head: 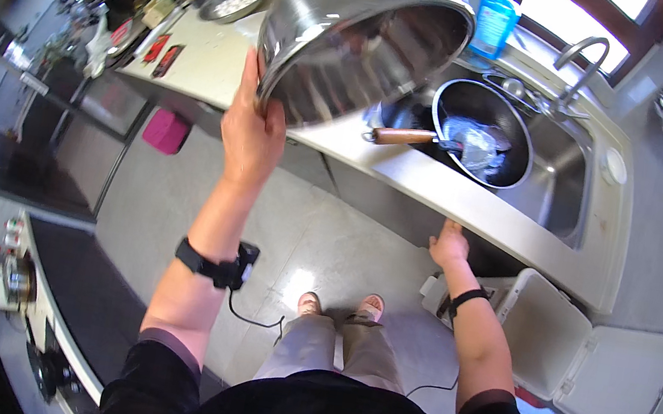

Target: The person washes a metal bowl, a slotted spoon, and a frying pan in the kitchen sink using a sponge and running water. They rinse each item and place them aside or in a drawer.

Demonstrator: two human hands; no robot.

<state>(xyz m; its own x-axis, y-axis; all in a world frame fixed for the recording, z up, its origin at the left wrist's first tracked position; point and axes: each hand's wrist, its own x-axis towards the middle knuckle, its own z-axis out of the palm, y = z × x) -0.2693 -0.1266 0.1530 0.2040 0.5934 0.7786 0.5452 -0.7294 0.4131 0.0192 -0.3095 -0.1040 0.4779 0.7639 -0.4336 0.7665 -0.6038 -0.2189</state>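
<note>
My left hand (255,136) grips the rim of a large stainless steel basin (327,31), raised above the counter and tilted so its hollow faces down and to the right. My right hand (450,246) is low at the counter's front edge, beside a grey cabinet panel (378,198). Its fingertips are partly hidden under the edge, and I cannot tell whether they hold the panel. Over the sink (562,185) rests a dark wok (517,122) with a wooden handle (404,137). Inside the wok lies something wrapped in clear plastic (474,145).
A blue pump bottle (494,21) stands behind the sink, near the faucet (578,64). A metal bowl of white pieces (237,0) and red packets (164,54) lie on the counter's left. An open-lidded white bin (545,338) stands at right, a pink bin (166,131) at left.
</note>
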